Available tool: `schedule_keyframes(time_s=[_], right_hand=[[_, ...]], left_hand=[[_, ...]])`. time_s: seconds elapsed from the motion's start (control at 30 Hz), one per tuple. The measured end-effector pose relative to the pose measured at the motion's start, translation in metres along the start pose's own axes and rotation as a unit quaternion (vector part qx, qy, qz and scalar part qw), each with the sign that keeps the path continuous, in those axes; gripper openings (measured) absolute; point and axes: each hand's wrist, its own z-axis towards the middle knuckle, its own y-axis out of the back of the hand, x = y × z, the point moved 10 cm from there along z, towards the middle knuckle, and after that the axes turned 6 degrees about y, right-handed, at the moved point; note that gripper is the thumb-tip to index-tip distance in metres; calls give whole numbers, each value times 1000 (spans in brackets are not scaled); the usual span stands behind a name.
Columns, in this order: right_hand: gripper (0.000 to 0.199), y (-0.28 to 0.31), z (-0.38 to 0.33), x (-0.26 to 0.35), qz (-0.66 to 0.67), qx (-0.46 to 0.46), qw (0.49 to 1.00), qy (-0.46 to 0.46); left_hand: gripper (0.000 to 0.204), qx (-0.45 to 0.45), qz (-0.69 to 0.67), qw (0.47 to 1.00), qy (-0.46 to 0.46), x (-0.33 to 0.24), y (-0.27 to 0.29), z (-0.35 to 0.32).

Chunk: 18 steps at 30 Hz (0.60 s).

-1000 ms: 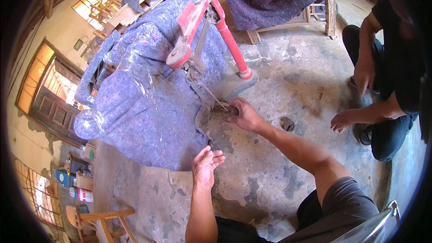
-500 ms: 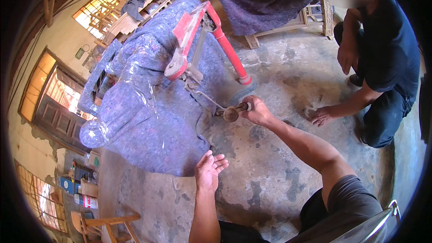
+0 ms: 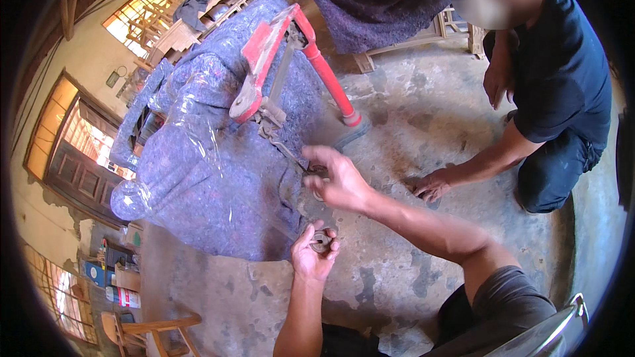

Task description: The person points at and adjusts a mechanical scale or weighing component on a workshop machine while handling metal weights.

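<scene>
My left hand (image 3: 311,263) is closed around a round, dull metal disc (image 3: 321,242) with a hole at its middle, palm up above the concrete floor. Up and to its right, my right hand (image 3: 344,185) is smeared by motion, its fingers at the lower end of a thin hanging metal rod (image 3: 288,154). Small round metal pieces show partly beside those fingers; whether they are gripped I cannot tell. The rod hangs from the end of a worn red metal arm, which joins a red upright post (image 3: 331,82).
A bulky load (image 3: 198,178) in blue-purple felt and clear film fills the left. Another person's hand (image 3: 433,185) reaches down to the floor at right as they crouch. Behind stands a felt-draped wooden frame (image 3: 377,6); a wooden chair (image 3: 152,327) is at lower left.
My left hand, empty before, now holds the metal disc. My right hand has moved left and down from the disc-like piece it gripped. The other person's hand has shifted left.
</scene>
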Motion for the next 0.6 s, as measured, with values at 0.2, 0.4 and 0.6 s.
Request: schedule_keyframes(time_s=[0.2, 0.4, 0.6], right_hand=[[85, 6, 52, 21, 112, -99, 988, 46], [70, 3, 63, 7, 77, -100, 991, 34], [75, 5, 59, 2, 110, -48, 992, 35]], left_hand=[[28, -43, -3, 996, -76, -33, 24, -17], [27, -57, -22, 989, -132, -62, 44, -44], [31, -104, -1, 985, -138, -66, 63, -45]])
